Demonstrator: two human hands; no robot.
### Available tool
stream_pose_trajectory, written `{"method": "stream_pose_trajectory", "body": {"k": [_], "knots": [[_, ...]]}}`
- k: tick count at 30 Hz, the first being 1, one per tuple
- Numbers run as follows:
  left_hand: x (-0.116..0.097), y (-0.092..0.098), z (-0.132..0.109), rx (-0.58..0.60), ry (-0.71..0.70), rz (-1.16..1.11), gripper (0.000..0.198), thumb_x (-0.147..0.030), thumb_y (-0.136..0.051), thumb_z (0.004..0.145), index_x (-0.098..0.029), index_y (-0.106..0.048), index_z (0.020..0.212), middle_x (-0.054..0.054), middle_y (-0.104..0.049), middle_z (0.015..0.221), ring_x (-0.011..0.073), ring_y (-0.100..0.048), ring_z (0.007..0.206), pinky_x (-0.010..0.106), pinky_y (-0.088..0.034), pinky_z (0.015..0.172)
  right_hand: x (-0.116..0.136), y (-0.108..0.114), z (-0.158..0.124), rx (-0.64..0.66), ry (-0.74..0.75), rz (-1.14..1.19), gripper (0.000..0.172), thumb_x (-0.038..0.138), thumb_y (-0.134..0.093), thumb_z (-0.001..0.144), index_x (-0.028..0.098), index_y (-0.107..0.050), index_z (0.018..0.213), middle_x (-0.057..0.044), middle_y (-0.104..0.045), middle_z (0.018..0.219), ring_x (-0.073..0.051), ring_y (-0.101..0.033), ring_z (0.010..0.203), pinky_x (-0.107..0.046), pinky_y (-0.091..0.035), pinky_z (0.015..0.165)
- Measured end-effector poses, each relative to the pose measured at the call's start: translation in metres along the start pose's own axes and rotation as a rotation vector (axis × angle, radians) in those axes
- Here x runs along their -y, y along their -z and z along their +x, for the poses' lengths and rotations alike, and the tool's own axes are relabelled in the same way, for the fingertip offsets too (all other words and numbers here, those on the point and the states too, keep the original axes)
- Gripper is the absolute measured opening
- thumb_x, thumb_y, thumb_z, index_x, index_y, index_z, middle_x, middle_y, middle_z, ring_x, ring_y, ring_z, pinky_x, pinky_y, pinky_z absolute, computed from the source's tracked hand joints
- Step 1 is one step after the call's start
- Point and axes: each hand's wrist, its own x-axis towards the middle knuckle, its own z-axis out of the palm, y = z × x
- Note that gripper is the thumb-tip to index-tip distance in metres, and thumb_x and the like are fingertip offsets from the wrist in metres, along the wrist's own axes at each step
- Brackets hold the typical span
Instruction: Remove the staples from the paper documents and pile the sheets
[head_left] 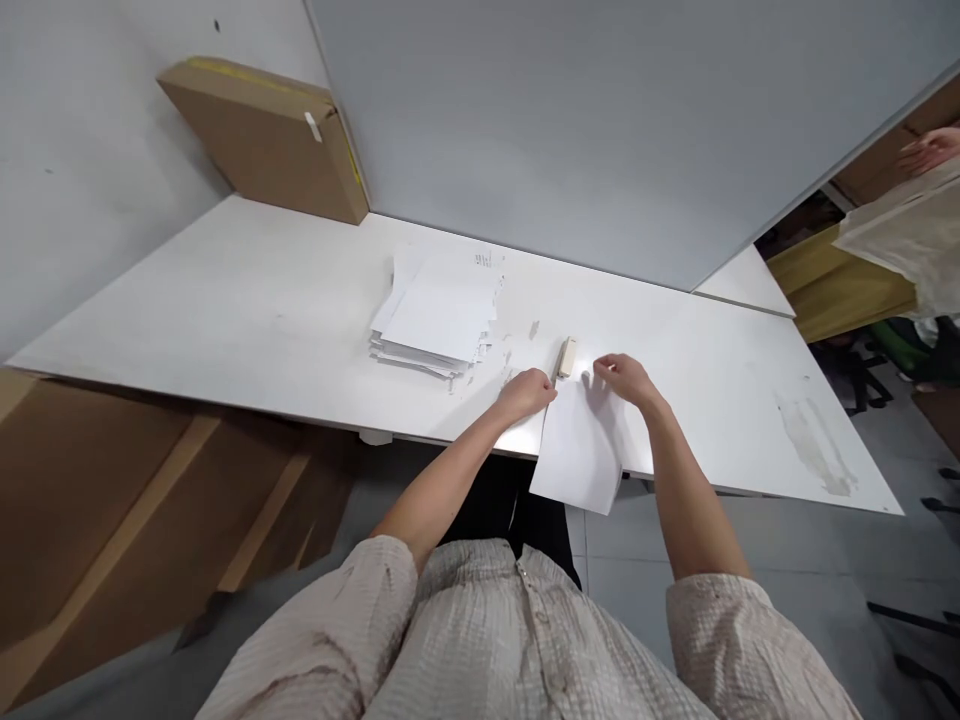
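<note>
A white sheet of paper (pixel 579 452) hangs partly over the front edge of the table, its lower end bending down. My left hand (pixel 529 394) is closed at the sheet's upper left edge. At the upper right of the sheet, the fingers of my right hand (pixel 627 377) are pinched together on the paper. Between the hands, just beyond the sheet's top edge, lies a small beige block-like object (pixel 568 357); its kind is unclear. Left of my hands sits an uneven stack of white papers (pixel 439 310).
The white table (pixel 300 300) meets a grey panel (pixel 562 130) at its back. A cardboard box (pixel 277 150) leans in the back left corner. Below the left edge stand brown cartons (pixel 135 500). A co-worker's hand (pixel 932 150) shows at far right, near whitish material (pixel 911 230).
</note>
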Motion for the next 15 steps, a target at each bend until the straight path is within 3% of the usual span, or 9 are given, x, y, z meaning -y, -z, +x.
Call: {"method": "stream_pose_trajectory", "body": {"k": [2, 5, 8, 12, 15], "knots": [[0.004, 0.0, -0.011, -0.021, -0.052, -0.006, 0.014, -0.028, -0.054, 0.074, -0.019, -0.063, 0.068, 0.003, -0.066, 0.074, 0.0168, -0.058, 0.069, 0.025, -0.039, 0.058, -0.013, 0.004, -0.025, 0.09, 0.001, 0.047, 0.031, 0.044, -0.06, 0.075, 0.018, -0.07, 0.089, -0.009, -0.065, 0.097, -0.021, -0.06, 0.082, -0.032, -0.047, 0.073], [0.01, 0.003, -0.031, -0.044, -0.164, -0.079, 0.018, -0.033, -0.052, 0.078, -0.019, -0.063, 0.075, 0.001, -0.065, 0.076, 0.0154, -0.057, 0.072, 0.024, -0.039, 0.061, -0.03, 0.007, -0.058, 0.105, -0.056, 0.222, 0.051, 0.049, -0.063, 0.072, 0.021, -0.062, 0.114, -0.01, -0.059, 0.116, -0.022, -0.058, 0.097, -0.034, -0.047, 0.081], [0.013, 0.008, -0.042, -0.05, -0.218, -0.226, 0.021, -0.037, -0.052, 0.08, -0.018, -0.061, 0.076, -0.001, -0.059, 0.068, 0.0118, -0.053, 0.064, 0.023, -0.038, 0.059, -0.043, 0.005, -0.085, 0.065, -0.157, 0.502, 0.06, 0.049, -0.065, 0.072, 0.022, -0.053, 0.125, -0.008, -0.063, 0.108, -0.021, -0.059, 0.095, -0.034, -0.049, 0.08], [0.004, 0.01, -0.031, -0.046, -0.213, -0.442, 0.025, -0.042, -0.054, 0.079, -0.017, -0.058, 0.076, -0.006, -0.044, 0.054, 0.0075, -0.04, 0.05, 0.021, -0.033, 0.052, -0.051, -0.006, -0.113, 0.118, -0.264, 0.924, 0.046, 0.046, -0.066, 0.072, 0.025, -0.06, 0.112, -0.004, -0.067, 0.093, -0.02, -0.064, 0.084, -0.032, -0.053, 0.072], [-0.015, 0.007, -0.017, -0.032, -0.217, -0.534, 0.026, -0.042, -0.055, 0.079, -0.016, -0.057, 0.077, -0.006, -0.043, 0.055, 0.0063, -0.038, 0.049, 0.021, -0.033, 0.051, -0.057, -0.01, -0.117, 0.115, -0.335, 1.024, 0.036, 0.04, -0.074, 0.065, 0.024, -0.065, 0.096, -0.004, -0.07, 0.088, -0.021, -0.066, 0.082, -0.032, -0.055, 0.073]]}}
